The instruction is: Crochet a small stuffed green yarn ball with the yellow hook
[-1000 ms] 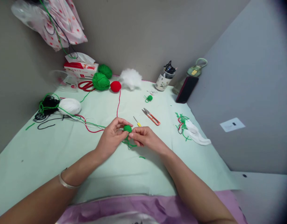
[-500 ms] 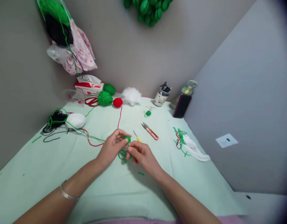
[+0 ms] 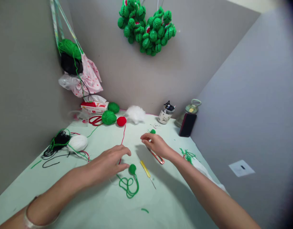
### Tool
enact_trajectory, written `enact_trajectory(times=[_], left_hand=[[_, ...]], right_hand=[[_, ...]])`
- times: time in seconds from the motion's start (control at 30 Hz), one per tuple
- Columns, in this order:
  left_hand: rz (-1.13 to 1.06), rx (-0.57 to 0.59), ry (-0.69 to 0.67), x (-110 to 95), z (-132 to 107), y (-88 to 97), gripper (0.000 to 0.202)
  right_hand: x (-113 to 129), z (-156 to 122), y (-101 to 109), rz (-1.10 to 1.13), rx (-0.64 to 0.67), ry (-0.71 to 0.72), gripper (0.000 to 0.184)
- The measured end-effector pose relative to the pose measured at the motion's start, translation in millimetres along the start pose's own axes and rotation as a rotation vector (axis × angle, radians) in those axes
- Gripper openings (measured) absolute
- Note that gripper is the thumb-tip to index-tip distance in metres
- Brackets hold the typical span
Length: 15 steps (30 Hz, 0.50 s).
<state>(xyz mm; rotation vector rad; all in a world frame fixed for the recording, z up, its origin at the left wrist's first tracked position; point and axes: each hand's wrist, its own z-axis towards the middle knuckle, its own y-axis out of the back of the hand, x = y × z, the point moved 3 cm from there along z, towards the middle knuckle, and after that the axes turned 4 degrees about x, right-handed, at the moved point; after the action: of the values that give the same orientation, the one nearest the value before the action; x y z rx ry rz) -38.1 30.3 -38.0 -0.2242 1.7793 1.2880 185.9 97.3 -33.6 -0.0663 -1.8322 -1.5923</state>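
Note:
A small green crochet ball (image 3: 132, 168) lies on the pale green table cover (image 3: 89, 203), its yarn tail (image 3: 128, 187) looped toward me. My left hand (image 3: 108, 163) rests just left of it, fingers stretched out, thumb tip close to the ball, holding nothing. My right hand (image 3: 157, 145) is farther back and to the right, fingers loosely extended and empty, above the orange-handled snips (image 3: 159, 158). Just beyond its fingers sits a second small green crochet piece (image 3: 152, 131). A yellow-handled crochet hook (image 3: 145, 169) lies between the ball and the snips.
Along the back wall stand a tissue box (image 3: 94, 106), two green yarn balls (image 3: 109, 117), a red ball (image 3: 121, 121), white stuffing (image 3: 136, 114), a jar (image 3: 165, 116) and a phone (image 3: 187, 124). White yarn (image 3: 77, 142) and black yarn (image 3: 59, 141) lie left. Green crochet pieces (image 3: 146, 27) hang on the wall.
Both hands have let go of the green ball, which now lies on the table. My right hand moved back and right over the snips. The view tilted upward.

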Motion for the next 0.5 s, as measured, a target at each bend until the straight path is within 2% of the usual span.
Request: enact_trajectory(times=[0.07,0.2,0.33,0.4,0.5], left_hand=[[0.042,-0.075,-0.036,10,17,20.6,0.019],[0.104,-0.183,-0.008,39,70,55.1,0.018],[0.199,-0.212,0.025,60,134,74.7,0.018],[0.250,-0.219,0.038,69,161,79.7,0.030],[0.321,-0.244,0.062,80,191,83.3,0.036]], right_hand=[[-6,34,6,-0.093,-0.064,0.023,0.025],[-8,105,9,-0.263,-0.122,0.099,0.051],[-22,166,1,-0.375,-0.104,0.120,0.075],[-38,185,-6,-0.393,-0.069,0.079,0.075],[-61,200,-17,-0.377,-0.024,0.000,0.063]])
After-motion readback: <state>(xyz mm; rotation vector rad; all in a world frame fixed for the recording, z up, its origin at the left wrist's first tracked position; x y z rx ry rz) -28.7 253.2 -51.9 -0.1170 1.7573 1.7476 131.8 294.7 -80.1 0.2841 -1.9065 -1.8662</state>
